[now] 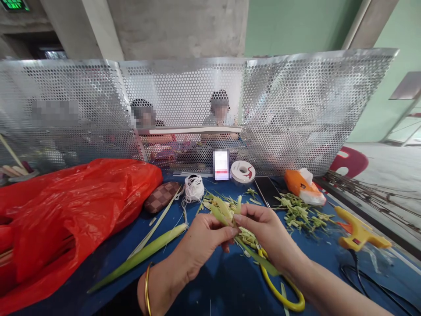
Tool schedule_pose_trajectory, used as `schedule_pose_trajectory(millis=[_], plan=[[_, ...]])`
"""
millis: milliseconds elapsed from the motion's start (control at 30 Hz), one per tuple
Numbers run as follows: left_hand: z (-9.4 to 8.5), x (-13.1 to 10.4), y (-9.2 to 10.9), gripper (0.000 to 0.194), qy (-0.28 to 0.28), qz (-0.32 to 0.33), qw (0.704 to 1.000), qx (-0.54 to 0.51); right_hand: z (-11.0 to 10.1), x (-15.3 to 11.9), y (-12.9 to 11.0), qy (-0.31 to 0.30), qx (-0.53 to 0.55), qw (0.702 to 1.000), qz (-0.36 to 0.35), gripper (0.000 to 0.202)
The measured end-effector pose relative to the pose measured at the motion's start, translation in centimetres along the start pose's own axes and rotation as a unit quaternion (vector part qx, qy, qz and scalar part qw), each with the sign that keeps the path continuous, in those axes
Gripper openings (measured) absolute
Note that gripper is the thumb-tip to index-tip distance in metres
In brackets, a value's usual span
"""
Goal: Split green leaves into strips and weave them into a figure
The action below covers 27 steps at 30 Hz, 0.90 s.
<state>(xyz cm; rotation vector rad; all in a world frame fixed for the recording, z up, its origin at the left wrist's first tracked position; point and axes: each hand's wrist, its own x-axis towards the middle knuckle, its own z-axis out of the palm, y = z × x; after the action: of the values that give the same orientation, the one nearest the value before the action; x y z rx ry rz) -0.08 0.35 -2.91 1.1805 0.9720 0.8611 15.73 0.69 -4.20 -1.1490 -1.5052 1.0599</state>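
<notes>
My left hand [207,237] and my right hand [258,224] meet over the middle of the blue table. Between their fingertips they pinch a strip of green leaf [221,216], which looks like corn husk. Fingers and thumbs are closed on it, and part of it is hidden behind them. Cut green scraps [248,237] lie under and around the hands. Scissors with yellow handles [279,289] lie below my right hand, their blades covered by it and the scraps. To the left of my left hand rests a long green husk leaf [148,252].
A red plastic bag [82,219] fills the left side. A ball of white string [194,188], a brown checkered pouch [162,197], a ribbon spool [242,173] and phones [267,192] stand or lie farther back. A yellow glue gun [358,232] and tissue pack [304,186] are right, before a perforated metal screen [184,92].
</notes>
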Motion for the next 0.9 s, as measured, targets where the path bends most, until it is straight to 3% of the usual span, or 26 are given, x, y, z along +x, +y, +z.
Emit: schedule_pose_trajectory(millis=[67, 133, 200, 267, 367, 467, 567, 733, 900], plan=[[0.1, 0.0, -0.2, 0.017, -0.001, -0.008, 1.0, 0.021, -1.0, 0.0, -0.7, 0.012, -0.169, 0.985, -0.043, 0.041], [0.2, -0.1, -0.3, 0.016, -0.001, -0.016, 0.999, 0.045, -1.9, -0.3, -1.7, 0.113, -0.319, 0.932, -0.126, 0.044], [0.4, -0.2, -0.4, 0.016, -0.003, -0.023, 0.997, 0.071, -2.3, -0.5, -2.6, 0.127, -0.357, 0.905, -0.194, 0.031], [0.5, -0.3, -0.4, 0.015, -0.014, -0.027, 0.994, 0.102, -2.0, -0.7, -2.8, 0.044, -0.31, 0.929, -0.196, 0.015], [0.7, -0.3, -0.6, 0.018, -0.03, -0.037, 0.989, 0.138, -0.8, -0.4, -2.0, -0.053, -0.163, 0.98, -0.101, 0.008], [0.7, -0.2, -0.9, 0.015, -0.033, -0.05, 0.989, 0.136, 0.2, -0.1, -0.9, -0.036, -0.024, 0.999, -0.016, 0.008], [0.6, -0.1, -1.2, 0.017, -0.028, -0.045, 0.992, 0.114, 0.5, 0.0, -0.4, -0.022, 0.07, 0.997, 0.032, 0.01], [0.1, -0.1, -1.3, 0.016, -0.059, -0.038, 0.995, 0.077, 0.5, -0.3, -0.4, 0.033, 0.078, 0.996, 0.007, 0.011], [0.1, 0.0, -1.2, 0.011, -0.115, -0.05, 0.988, 0.086, 1.0, -0.7, -0.4, 0.037, 0.065, 0.997, -0.007, 0.012]])
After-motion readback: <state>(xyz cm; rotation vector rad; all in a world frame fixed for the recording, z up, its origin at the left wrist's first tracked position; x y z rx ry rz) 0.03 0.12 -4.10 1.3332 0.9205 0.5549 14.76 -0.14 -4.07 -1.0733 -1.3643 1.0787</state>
